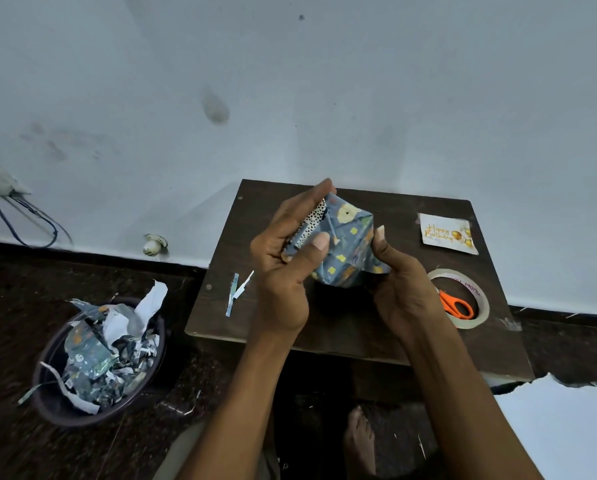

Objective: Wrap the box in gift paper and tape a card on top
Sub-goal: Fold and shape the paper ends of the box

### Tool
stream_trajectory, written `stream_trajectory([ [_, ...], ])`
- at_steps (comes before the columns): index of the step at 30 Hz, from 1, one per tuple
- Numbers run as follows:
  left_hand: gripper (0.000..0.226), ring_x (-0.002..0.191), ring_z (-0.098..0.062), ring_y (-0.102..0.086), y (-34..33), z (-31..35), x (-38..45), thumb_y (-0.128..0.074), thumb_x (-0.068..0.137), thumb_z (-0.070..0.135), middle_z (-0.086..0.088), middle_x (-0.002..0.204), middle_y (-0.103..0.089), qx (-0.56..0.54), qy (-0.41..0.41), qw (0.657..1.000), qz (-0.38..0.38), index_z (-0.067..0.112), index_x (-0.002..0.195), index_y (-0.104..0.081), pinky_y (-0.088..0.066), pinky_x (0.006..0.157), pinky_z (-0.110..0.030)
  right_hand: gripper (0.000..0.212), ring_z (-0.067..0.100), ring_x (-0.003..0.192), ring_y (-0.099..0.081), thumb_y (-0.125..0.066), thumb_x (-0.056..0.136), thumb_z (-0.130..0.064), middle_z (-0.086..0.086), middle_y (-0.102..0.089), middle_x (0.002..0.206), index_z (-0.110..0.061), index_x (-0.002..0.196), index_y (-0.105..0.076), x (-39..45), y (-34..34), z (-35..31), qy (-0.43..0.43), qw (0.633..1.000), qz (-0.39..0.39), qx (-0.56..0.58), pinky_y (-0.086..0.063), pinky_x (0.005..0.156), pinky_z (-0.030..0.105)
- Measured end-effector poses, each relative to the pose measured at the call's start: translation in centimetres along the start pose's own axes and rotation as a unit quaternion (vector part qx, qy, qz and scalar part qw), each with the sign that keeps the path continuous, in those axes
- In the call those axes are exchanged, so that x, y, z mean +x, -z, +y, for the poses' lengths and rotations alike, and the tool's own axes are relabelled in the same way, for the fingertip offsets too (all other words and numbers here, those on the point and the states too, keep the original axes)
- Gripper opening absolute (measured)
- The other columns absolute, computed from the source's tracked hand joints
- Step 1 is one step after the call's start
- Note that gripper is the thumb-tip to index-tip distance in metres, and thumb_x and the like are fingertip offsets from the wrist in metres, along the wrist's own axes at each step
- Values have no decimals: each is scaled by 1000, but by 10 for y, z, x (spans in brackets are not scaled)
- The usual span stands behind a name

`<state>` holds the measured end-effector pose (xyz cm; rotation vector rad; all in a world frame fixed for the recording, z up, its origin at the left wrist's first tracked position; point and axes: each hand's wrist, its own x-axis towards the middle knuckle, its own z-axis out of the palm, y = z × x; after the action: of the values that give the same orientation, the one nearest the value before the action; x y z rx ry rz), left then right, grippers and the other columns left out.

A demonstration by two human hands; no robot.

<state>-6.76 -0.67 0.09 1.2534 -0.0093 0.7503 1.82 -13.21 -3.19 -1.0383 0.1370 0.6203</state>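
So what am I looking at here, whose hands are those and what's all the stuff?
There is no machine, just a person. A camera worn on the head looks down at the hands. The left hand and right hand together hold a box wrapped in blue gift paper above a small brown table. On the table lie a Happy Birthday card, a roll of tape with orange scissors in its middle, and some paper strips. On the floor to the left, a bin holds paper scraps.
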Motion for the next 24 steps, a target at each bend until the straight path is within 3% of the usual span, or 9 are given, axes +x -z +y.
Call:
stream_trajectory([
  [3, 51, 125, -28, -56, -3, 5, -3, -52, 89, -2, -29, 133, -55, 69, -27, 997, -31, -6, 140, -52, -46, 105, -41, 63, 37, 126, -61, -73, 84, -45, 18, -66, 133, -4, 131, -66, 0, 0, -1, 7, 1000, -19, 20, -44, 113, 53],
  [5, 47, 124, -20, -54, -7, 7, -5, -48, 90, -3, -29, 133, -52, 111, -60, 992, -18, -8, 137, -54, -44, 103, -33, 73, 38, 129, -59, -81, 78, -47, 19, -63, 137, -5, 135, -63, -2, -1, -1, 7, 998, -42, 35, -46, 110, 54],
  [8, 44, 129, -16, -50, -11, 6, -8, -42, 94, -4, -25, 140, -48, 182, -105, 977, 20, -8, 135, -57, -39, 107, -32, 74, 43, 127, -58, -84, 77, -36, 24, -60, 139, -2, 137, -59, -3, 1, -3, 7, 995, -92, 43, -57, 90, 52],
  [11, 44, 141, -22, -45, -12, 4, -11, -40, 98, -1, -20, 150, -47, 255, -124, 958, 35, -6, 139, -54, -40, 112, -42, 84, 45, 123, -61, -93, 65, -28, 26, -63, 135, 3, 135, -59, -6, 2, -6, 17, 995, -97, 14, -58, 87, 50],
  [13, 45, 147, -23, -40, -10, 1, -12, -39, 100, 4, -15, 156, -44, 313, -122, 941, 33, -3, 143, -51, -39, 114, -52, 70, 42, 117, -66, -88, 70, -21, 25, -67, 129, 5, 130, -62, -8, 1, -7, 36, 997, -68, 8, -59, 86, 47],
  [17, 52, 151, -17, -32, -7, -6, -11, -34, 102, 18, -11, 161, -37, 405, -110, 908, 25, 2, 151, -43, -35, 113, -59, 38, 29, 93, -76, -77, 74, -8, 16, -78, 105, 1, 110, -71, -15, 2, -14, 81, 996, -16, -27, -62, 69, 33],
  [20, 55, 154, -14, -22, -9, -11, -12, -34, 105, 21, -6, 166, -27, 396, -77, 915, 8, 4, 157, -29, -28, 120, -53, 29, 29, 88, -77, -80, 78, -4, 16, -78, 98, 3, 105, -73, -19, 1, -15, 125, 988, 23, -90, -62, 67, 32],
  [24, 59, 156, -12, -12, -11, -15, -13, -37, 105, 19, 0, 170, -15, 394, -46, 918, -20, 10, 161, -19, -22, 124, -51, 15, 22, 76, -77, -80, 77, 1, 9, -79, 85, -1, 91, -74, -22, 1, -19, 158, 982, 53, -92, -61, 61, 29],
])
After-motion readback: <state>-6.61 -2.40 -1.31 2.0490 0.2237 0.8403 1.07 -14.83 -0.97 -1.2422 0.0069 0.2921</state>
